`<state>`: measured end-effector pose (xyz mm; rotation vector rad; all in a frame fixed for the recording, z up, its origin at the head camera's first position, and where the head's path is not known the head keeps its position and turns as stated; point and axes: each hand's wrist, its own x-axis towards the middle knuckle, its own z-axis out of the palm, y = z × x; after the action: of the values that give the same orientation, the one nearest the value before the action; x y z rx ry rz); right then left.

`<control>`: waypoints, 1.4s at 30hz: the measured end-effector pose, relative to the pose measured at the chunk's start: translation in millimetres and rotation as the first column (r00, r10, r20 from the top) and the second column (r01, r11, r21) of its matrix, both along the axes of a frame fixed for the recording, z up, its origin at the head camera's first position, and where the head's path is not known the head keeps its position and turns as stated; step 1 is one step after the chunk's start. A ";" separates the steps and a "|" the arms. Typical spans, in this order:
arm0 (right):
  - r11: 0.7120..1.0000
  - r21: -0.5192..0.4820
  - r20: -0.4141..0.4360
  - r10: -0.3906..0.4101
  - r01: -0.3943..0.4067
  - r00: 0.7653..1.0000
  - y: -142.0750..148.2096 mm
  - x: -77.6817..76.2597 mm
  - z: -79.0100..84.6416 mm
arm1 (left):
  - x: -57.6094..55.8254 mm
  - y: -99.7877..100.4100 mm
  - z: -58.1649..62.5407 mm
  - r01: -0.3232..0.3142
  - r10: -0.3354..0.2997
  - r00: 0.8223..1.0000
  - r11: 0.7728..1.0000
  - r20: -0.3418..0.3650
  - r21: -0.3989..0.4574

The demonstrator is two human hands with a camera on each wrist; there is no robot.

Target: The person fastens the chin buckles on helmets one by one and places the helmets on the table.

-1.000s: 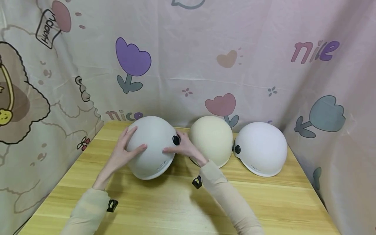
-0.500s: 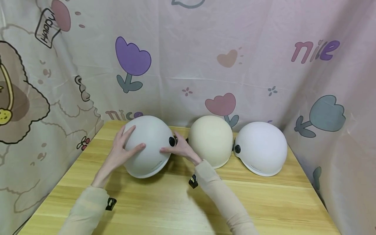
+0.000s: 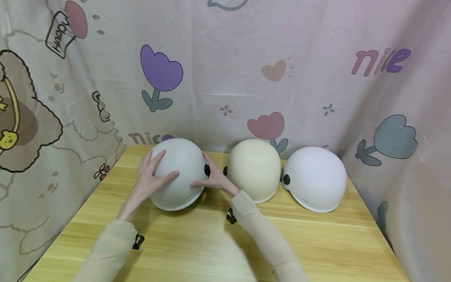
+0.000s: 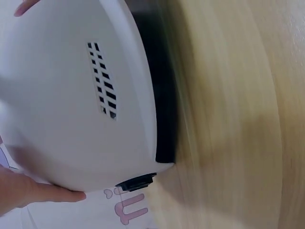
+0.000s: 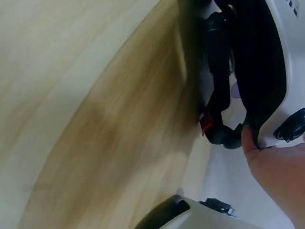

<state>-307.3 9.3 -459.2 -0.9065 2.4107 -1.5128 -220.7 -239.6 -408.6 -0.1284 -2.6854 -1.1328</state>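
A pale grey helmet (image 3: 179, 168) is at the left of the table, held between both hands. My left hand (image 3: 149, 176) grips its left side with thumb and fingers spread over the shell. My right hand (image 3: 215, 176) holds its right edge beside a round black knob (image 3: 207, 170), thumb on the shell. In the right wrist view, a fingertip (image 5: 249, 138) hooks at the rim by the dark lining (image 5: 262, 67), and a black chin strap (image 5: 220, 95) with a red tab hangs beneath. The left wrist view shows slotted vents (image 4: 102, 81) above the rim, which is tilted over the wood.
A cream helmet (image 3: 254, 170) sits just right of my right hand, and a white helmet (image 3: 315, 178) stands beyond it, close by. Behind the wooden table (image 3: 197, 243) hangs a printed curtain (image 3: 225, 70); it also runs along both sides.
Both hands have shifted the grey helmet slightly left and lowered it a little, with its front vents turning down. A wider gap now shows beside the cream helmet, which stays put.
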 end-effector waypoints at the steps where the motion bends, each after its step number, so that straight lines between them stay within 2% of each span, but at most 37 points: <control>1: 1.000 0.004 0.016 -0.011 0.011 1.000 -0.3 -0.2 -0.4 | -0.9 -0.2 -1.1 -0.011 0.011 1.000 1.000 -0.002 0.015; 5: 0.998 0.000 0.111 -0.063 0.063 0.992 0.1 0.0 -1.4 | -2.2 -7.7 -7.3 -0.024 0.024 1.000 0.993 0.009 0.114; 8: 0.996 -0.024 0.167 -0.076 0.081 0.983 -0.2 -1.5 -3.0 | -1.7 -18.6 -14.2 0.003 -0.013 0.999 0.978 0.044 0.209; 11: 0.996 -0.037 0.174 -0.071 0.079 0.982 -1.7 -3.3 -5.9 | -1.5 -29.9 -21.4 0.039 -0.065 0.995 0.955 0.082 0.294; 15: 0.996 -0.022 0.146 -0.082 0.086 0.986 -3.4 -4.4 -10.8 | -2.4 -42.0 -30.4 0.061 -0.100 0.990 0.942 0.103 0.330; 21: 0.990 0.058 0.117 -0.132 0.126 0.984 -4.5 -5.0 -18.4 | -4.2 -48.0 -39.9 0.067 -0.114 0.984 0.948 0.134 0.310; 25: 0.996 -0.011 0.124 -0.086 0.088 0.989 -5.3 -7.0 -21.0 | -4.9 -46.8 -41.7 0.056 -0.099 0.984 0.960 0.147 0.274; 28: 0.995 -0.076 0.140 -0.046 0.057 0.989 -6.7 -8.6 -23.1 | -7.0 -44.4 -41.3 0.061 -0.096 0.987 0.965 0.128 0.256; 33: 0.995 -0.084 0.135 -0.037 0.048 0.990 -9.1 -9.3 -27.9 | -10.0 -39.3 -40.5 0.076 -0.101 0.989 0.973 0.104 0.219; 39: 0.999 -0.033 0.126 -0.018 0.023 0.992 -13.1 -11.9 -33.7 | -10.4 -35.7 -42.0 0.062 -0.076 0.992 0.989 0.103 0.133; 42: 0.998 -0.052 0.127 -0.018 0.024 0.992 -13.8 -14.8 -33.7 | -12.1 -34.1 -44.3 0.055 -0.068 0.993 0.991 0.098 0.126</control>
<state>-322.1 -4.5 -492.8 -0.7718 2.3084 -1.5976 -232.8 -273.7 -453.0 -0.1375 -2.7068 -1.3550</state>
